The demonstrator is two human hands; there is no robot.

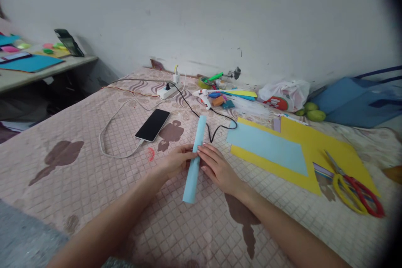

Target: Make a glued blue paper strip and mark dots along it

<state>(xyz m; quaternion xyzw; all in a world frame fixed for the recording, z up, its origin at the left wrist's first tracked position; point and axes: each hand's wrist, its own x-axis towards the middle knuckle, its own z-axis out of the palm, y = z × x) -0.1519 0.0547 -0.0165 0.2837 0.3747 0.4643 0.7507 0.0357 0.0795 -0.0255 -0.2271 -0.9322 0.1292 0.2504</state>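
A narrow light-blue paper strip [191, 182], seemingly folded or rolled lengthwise, lies between my hands and points away from me. My left hand [178, 160] grips its middle from the left, thumb on top and the other fingers partly hidden behind it. From the right, the fingertips of my right hand [216, 166] press on the strip at the same height. To the right, a light-blue paper sheet [270, 144] rests on yellow paper [276, 165]. Scissors [351, 188] with one yellow and one red handle lie further right.
A phone [153, 124] on a white charging cable lies left of the strip. Behind are a power strip [168, 91], a white glue gun [203, 97] with a black cord, a plastic bag [285, 95], green fruit [315, 115] and a blue bag [358, 100]. Another table [78, 62] stands far left.
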